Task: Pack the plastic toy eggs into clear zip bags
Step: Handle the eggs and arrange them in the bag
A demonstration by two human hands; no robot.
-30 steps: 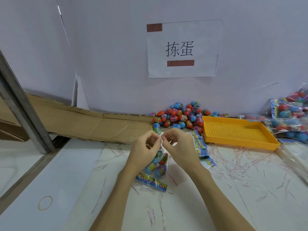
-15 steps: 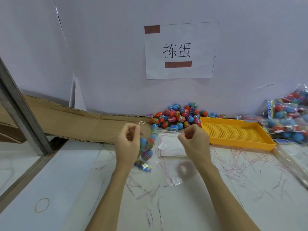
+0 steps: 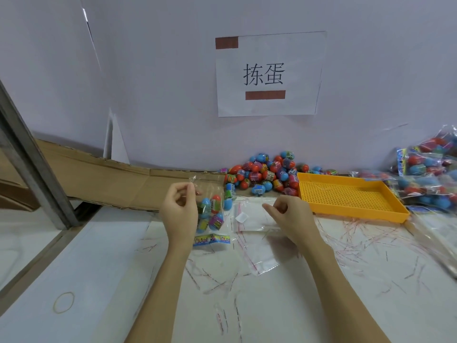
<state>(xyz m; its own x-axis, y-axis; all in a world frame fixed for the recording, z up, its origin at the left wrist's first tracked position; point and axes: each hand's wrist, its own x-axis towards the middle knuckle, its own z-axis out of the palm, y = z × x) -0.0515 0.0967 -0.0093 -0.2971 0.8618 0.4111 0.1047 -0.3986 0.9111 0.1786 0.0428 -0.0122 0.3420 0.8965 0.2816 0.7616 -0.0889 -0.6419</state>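
My left hand pinches the top edge of a clear zip bag that holds several blue and red toy eggs, with a printed card at its bottom. The bag hangs upright just above the white table. My right hand has its fingers curled over a stack of empty clear zip bags lying flat on the table. Whether it grips one I cannot tell. A loose pile of toy eggs lies against the back wall, behind both hands.
An orange perforated tray sits to the right of the egg pile. Filled bags are stacked at the far right. Red-and-clear plastic strips litter the table. Flattened cardboard lies at the back left, and a rubber band at the near left.
The hands came apart. My left hand carried the filled bag left and raised it upright. My right hand moved right and down onto the stack of empty bags.
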